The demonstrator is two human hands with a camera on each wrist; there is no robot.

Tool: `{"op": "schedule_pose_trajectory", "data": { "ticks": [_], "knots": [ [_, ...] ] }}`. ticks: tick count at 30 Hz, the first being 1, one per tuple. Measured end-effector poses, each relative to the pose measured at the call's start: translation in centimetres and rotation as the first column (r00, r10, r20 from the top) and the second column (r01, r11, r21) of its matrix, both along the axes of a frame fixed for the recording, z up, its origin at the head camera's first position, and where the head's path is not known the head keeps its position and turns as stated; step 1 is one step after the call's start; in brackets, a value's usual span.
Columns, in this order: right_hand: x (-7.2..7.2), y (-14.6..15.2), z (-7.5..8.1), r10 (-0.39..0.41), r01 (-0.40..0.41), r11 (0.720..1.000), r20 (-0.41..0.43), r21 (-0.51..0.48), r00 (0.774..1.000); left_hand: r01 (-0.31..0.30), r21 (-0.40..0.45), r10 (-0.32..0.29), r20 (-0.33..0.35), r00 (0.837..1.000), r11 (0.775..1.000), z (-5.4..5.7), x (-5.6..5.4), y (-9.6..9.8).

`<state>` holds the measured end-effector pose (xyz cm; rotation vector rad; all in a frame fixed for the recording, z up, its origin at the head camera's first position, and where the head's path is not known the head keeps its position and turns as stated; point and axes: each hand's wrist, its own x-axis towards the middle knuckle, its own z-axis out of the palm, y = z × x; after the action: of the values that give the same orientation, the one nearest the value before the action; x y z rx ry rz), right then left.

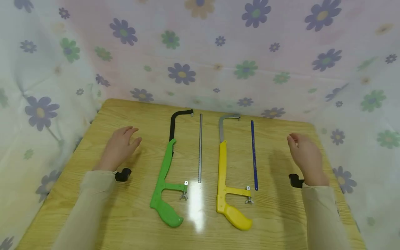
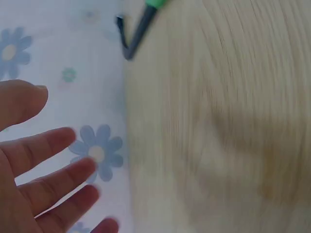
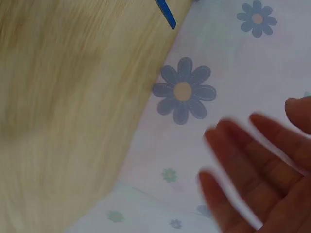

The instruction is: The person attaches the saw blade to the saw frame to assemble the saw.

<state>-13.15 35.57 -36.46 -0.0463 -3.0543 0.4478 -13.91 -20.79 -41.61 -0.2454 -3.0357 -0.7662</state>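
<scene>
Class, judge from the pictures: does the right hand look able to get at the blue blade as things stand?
Probably yes: the right hand holds nothing, and only tabletop appears to lie between it and the blue blade.

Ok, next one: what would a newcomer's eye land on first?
Probably the bright yellow hacksaw frame, near the middle of the wooden table, and the black-and-green hacksaw frame to its left. A thin grey saw blade lies between them, a thin blue saw blade right of the yellow frame. The left hand and right hand hover at either side, empty.
</scene>
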Motion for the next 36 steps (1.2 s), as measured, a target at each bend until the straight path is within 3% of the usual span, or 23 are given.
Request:
{"op": "schedule_pose_trajectory", "data": {
  "ticks": [4, 6, 12, 15, 20, 26, 30, 33, 36],
  "knots": [
    [0.4, -1.3, -1.9, -0.013, 0.005, 0.995, -0.09, -0.096, 0.996, -0.032, 0.214, 0.013, 0.089, 0.996, 0.976, -1.5, 1.5, 1.3],
    [0.5, -2.2, -3.0, -0.018, 0.001, 0.988, -0.112, -0.156, 0.994, -0.054, 0.262, 0.02, 0.129, 0.991, 0.964, -2.1, 2.2, 2.0],
    [-0.3, -5.3, -4.7, -0.045, -0.011, 0.939, -0.155, -0.344, 0.987, -0.064, 0.348, 0.006, 0.166, 0.986, 0.935, -1.6, 2.6, 3.5],
    [-0.1, -6.7, -5.3, -0.028, -0.039, 0.91, -0.156, -0.413, 0.987, -0.052, 0.39, -0.027, 0.195, 0.98, 0.919, -2.0, 3.1, 4.3],
    [1.1, -9.9, -6.0, 0.012, -0.076, 0.828, -0.119, -0.555, 0.993, -0.04, 0.504, -0.107, 0.259, 0.96, 0.863, -4.2, 4.0, 6.0],
    [0.9, -14.3, -6.6, 0.106, -0.119, 0.684, -0.064, -0.72, 0.992, 0.007, 0.626, -0.253, 0.306, 0.918, 0.78, -5.9, 4.7, 7.3],
    [0.9, -16.8, -6.0, 0.11, -0.067, 0.593, -0.002, -0.802, 0.994, 0.05, 0.628, -0.322, 0.328, 0.888, 0.777, -6.3, 4.5, 7.4],
    [0.9, -17.9, -6.3, 0.137, -0.051, 0.597, 0.04, -0.801, 0.99, 0.132, 0.585, -0.374, 0.315, 0.873, 0.8, -6.2, 4.4, 7.5],
    [0.4, -18.8, -7.5, 0.167, -0.059, 0.634, 0.062, -0.771, 0.984, 0.221, 0.548, -0.429, 0.286, 0.857, 0.807, -5.9, 4.4, 7.3]
  ]
}}
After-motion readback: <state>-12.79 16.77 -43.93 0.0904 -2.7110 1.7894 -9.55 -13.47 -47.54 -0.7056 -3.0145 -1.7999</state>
